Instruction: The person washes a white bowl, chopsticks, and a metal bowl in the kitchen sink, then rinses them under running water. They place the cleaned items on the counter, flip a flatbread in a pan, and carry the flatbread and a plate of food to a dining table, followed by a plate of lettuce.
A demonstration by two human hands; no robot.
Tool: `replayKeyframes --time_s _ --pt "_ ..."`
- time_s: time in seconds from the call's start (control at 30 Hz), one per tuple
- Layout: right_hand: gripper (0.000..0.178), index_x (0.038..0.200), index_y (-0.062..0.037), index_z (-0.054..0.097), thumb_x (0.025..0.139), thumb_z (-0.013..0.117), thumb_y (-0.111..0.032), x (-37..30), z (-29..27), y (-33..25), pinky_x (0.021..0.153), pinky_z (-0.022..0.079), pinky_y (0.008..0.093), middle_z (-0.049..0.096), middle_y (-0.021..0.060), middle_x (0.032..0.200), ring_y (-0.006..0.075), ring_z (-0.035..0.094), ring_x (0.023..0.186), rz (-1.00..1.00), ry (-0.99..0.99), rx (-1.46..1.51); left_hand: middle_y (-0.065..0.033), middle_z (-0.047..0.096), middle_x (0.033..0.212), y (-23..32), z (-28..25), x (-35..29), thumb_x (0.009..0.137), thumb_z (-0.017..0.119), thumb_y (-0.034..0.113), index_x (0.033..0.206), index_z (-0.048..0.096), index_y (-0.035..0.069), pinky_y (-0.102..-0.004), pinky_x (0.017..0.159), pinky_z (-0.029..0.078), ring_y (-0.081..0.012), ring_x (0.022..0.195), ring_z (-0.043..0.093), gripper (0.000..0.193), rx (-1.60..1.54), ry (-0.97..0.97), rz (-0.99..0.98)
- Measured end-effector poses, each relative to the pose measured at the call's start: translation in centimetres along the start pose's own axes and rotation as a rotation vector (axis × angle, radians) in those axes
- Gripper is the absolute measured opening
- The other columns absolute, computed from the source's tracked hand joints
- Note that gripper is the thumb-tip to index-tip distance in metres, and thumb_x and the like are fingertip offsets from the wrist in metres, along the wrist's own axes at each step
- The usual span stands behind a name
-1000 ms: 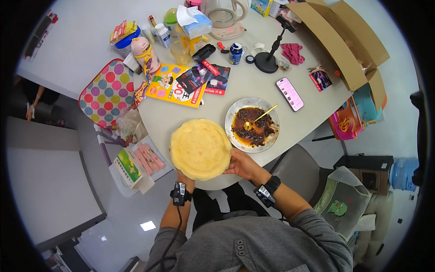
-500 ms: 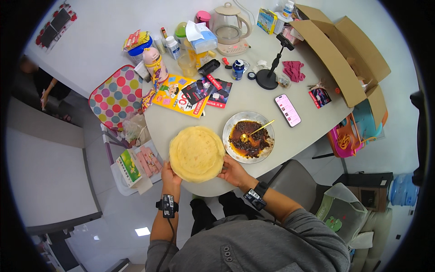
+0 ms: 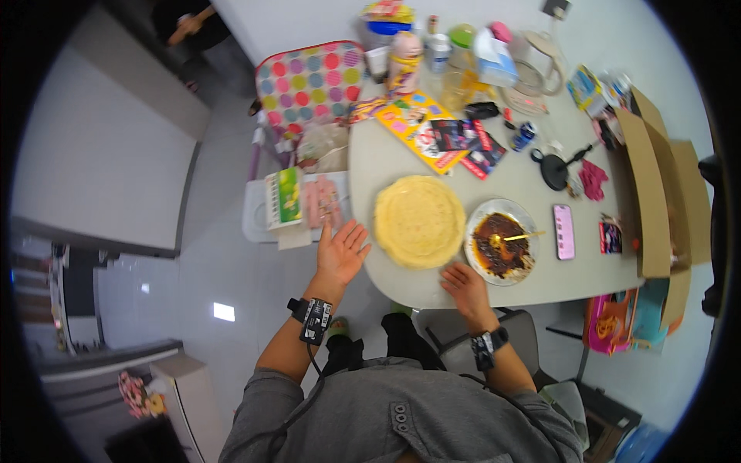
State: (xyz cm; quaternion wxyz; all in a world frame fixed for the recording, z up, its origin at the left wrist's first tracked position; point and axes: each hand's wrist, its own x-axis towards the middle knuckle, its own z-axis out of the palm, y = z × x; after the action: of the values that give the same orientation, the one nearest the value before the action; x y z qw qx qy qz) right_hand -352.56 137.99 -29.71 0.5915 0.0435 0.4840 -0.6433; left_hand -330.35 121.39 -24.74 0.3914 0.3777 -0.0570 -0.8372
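Observation:
A round, pale yellow flatbread (image 3: 421, 222) with a raised, uneven rim lies near the table's front left edge. Nothing touches it now. Off the table's edge to its left, my left hand (image 3: 342, 251) is held palm up, fingers spread, holding nothing. My right hand (image 3: 465, 292) hangs at the front edge, between the flatbread and a metal-coloured plate (image 3: 527, 214); its fingers are stretched out and no object shows in them. Dark, oily chili sauce (image 3: 498, 241) covers the plate, with a thin yellow utensil handle (image 3: 526, 235) sticking out of it to the right.
Right of the plate lies a phone (image 3: 564, 232). A black phone stand (image 3: 554, 171), packets and a yellow booklet (image 3: 421, 131) lie behind. Bottles, a tissue box (image 3: 495, 62) and a glass kettle (image 3: 532, 73) line the back. A cardboard box (image 3: 648, 201) stands right. Another person (image 3: 189, 29) is far left.
Both hands have let go of the flatbread, which now rests on the table. The left hand moved away to its left and turned palm up. The view has swung toward the left.

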Motion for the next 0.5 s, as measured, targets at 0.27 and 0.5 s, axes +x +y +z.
replayKeyframes --time_s 0.27,0.5 --pt "0.034 0.061 -0.0092 0.048 0.087 0.045 -0.03 -3.3 6.9 4.1 0.044 0.034 0.0268 0.044 0.0023 0.048 0.0144 0.041 0.041 -0.013 -0.086 -0.159 -0.0123 0.027 0.135 11.2 -7.9 -12.6 0.084 0.02 0.058 0.13 0.028 0.005 -0.0456 0.103 0.014 -0.0275 0.127 0.021 0.07 -0.409 -0.5 0.251" --pt "0.038 0.052 -0.0172 0.03 0.085 0.047 -0.025 -3.6 23.2 18.1 0.03 0.022 0.0255 0.024 -0.0039 0.04 0.0093 0.023 0.031 0.01 -0.36 -0.575 -0.0065 0.042 0.047 17.8 -28.5 -22.1 0.085 0.05 0.024 0.056 0.042 0.007 -0.0371 0.062 0.043 -0.0197 0.048 0.044 0.034 -0.356 -0.248 0.454"
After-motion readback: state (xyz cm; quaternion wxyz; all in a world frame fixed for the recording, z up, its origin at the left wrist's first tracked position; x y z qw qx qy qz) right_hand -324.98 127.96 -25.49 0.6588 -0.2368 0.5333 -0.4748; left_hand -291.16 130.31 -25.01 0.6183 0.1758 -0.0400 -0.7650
